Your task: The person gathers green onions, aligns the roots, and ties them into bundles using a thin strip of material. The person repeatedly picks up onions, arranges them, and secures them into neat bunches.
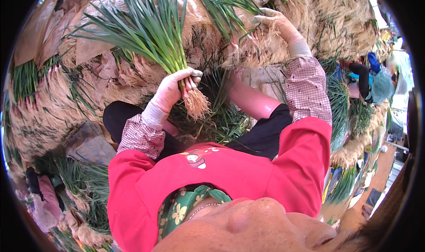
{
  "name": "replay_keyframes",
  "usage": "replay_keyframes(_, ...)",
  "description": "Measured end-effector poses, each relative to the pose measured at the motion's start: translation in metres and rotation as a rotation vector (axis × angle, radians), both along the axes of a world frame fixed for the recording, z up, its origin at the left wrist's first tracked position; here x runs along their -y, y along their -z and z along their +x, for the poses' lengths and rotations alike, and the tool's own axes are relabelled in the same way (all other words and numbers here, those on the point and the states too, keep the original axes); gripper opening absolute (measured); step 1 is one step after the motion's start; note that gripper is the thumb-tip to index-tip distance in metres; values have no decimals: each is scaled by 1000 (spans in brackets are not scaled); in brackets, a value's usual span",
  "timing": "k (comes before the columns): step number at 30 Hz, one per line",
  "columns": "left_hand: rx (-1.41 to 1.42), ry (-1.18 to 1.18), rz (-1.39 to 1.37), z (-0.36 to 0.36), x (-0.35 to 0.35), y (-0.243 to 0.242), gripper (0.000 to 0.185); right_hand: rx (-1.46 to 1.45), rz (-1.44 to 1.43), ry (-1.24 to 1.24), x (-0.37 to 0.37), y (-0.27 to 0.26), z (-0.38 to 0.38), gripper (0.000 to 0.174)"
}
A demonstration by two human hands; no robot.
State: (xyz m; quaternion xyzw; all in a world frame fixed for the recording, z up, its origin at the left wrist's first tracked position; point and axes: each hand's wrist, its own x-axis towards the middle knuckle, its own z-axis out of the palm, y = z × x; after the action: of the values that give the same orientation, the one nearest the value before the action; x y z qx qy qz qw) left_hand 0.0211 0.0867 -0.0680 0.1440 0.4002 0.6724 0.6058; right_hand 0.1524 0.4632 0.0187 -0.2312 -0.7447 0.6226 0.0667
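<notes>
My left hand (174, 86) grips a bunch of green garlic (159, 39) around its pinkish stem bases. The long flat leaves fan up and to the left, and the pale roots (196, 102) hang below my fist. Farther up and to the right, my right hand (279, 24) reaches over a heap of rooted plants (245, 51). Its thumb and fingers are at some loose green stalks (229, 11) lying on the heap. Whether the fingers have closed on any stalk is unclear.
Cut leaves (225, 122) litter the ground between my knees. Stacked bundles with roots outward (66, 99) rise in front and at the left. Brown sheeting (89, 51) partly covers them. Other people work at the right (375, 79) and lower left (46, 199).
</notes>
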Motion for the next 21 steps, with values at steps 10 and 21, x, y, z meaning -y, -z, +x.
replay_keyframes(10,9,-42,-24,-1,1,3,31,469,712,45,12,-15,17,25)
replay_keyframes(21,31,-31,-12,-1,6,1,27,610,1113,419,14,19,391,26)
